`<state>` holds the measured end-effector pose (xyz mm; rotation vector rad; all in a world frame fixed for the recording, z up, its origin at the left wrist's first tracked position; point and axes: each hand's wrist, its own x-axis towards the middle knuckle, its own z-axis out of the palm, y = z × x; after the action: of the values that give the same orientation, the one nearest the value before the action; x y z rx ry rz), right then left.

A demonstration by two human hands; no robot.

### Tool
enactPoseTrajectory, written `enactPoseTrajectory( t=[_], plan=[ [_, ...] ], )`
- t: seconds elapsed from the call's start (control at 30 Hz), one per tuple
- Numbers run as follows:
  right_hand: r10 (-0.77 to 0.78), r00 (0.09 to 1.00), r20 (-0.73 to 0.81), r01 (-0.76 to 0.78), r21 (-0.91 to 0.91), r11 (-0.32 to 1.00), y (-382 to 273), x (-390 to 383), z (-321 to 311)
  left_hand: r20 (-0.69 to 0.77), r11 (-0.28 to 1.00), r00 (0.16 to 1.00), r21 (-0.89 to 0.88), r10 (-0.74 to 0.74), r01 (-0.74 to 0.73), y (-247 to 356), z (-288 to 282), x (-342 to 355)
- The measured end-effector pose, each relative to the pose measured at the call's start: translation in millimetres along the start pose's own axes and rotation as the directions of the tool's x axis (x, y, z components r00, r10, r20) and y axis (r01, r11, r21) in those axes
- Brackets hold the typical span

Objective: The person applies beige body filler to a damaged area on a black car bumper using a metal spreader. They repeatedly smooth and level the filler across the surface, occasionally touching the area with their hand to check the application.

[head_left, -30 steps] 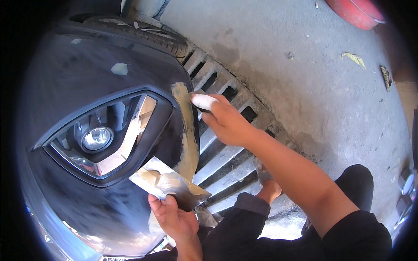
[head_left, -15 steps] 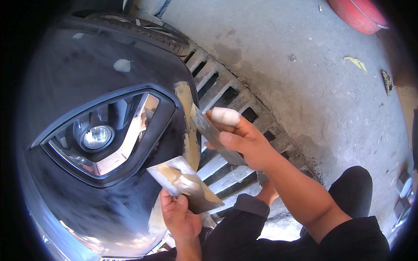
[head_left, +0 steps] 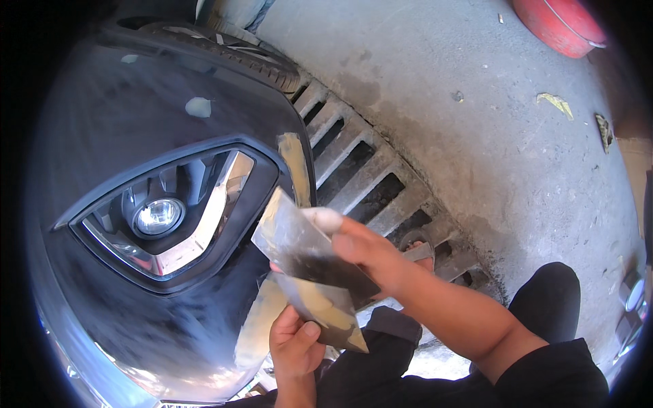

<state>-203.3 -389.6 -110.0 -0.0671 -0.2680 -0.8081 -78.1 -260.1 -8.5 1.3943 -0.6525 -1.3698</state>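
Observation:
My left hand pinches the lower edge of a flat metal plate smeared with tan filler paste. In my right hand is a thin metal scraper, with some tan paste along its edge. One right finger has a white wrapping around its tip. The scraper overlaps the upper part of the plate; whether the two touch, I cannot tell. Left of both hands is a dark car bumper. A tan filler strip runs along its corner, and a larger tan patch lies lower down, partly hidden by my hands.
A lamp with chrome trim sits in the bumper. Pale spots mark the panel above it. Beside the car runs a slotted drain grate in the concrete floor. A red bucket stands at the far right.
My right hand has drawn the scraper away from the filler strip, down and toward the plate, which it now overlaps. The left hand and plate have shifted slightly right and down.

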Motion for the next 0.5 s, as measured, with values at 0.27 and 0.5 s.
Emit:
enactPoseTrajectory(
  t=[0.27,0.5],
  plan=[
    [-0.628,0.690,-0.360,-0.295,-0.932,0.210,-5.3,73.1,-67.4,-0.068,0.947,0.950,0.129,0.305,-0.294,1.5,-12.2,-10.8],
    [-0.568,0.694,-0.442,-0.373,-0.896,0.241,16.8,69.3,-63.6,-0.056,0.931,0.938,0.150,0.343,-0.332,0.9,-17.1,-11.6]
  ],
)
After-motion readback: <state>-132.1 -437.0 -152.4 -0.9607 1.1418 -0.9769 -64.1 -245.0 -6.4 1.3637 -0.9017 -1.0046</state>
